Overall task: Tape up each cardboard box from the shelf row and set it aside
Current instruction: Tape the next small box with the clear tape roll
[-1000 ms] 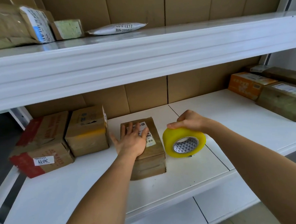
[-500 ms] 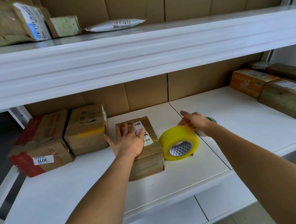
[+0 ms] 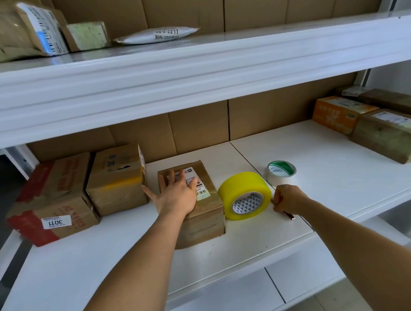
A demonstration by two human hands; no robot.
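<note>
My left hand (image 3: 178,195) lies flat with fingers spread on top of the small brown cardboard box with a white shipping label (image 3: 198,204), which sits on the white shelf (image 3: 320,162) near its front edge, at about 6 o'clock from the middle of the shelf. Just beside the box, at its 3 o'clock, the big yellow roll of packing tape (image 3: 245,196) stands on its edge, its patterned core facing me. My right hand (image 3: 286,198) is at the roll's 3 o'clock, fingers curled into a closed grip on a thin dark tool (image 3: 288,214) whose tip pokes out below the fist (I cannot tell what kind of tool it is). At 12 o'clock from that hand a smaller white roll of tape with a green-and-white core (image 3: 281,171) lies flat. At 9 o'clock from the held box stand two larger worn cardboard boxes (image 3: 116,182), touching each other; at 2 o'clock, well apart, sit an orange box (image 3: 339,113) and brown parcels (image 3: 388,137).
</note>
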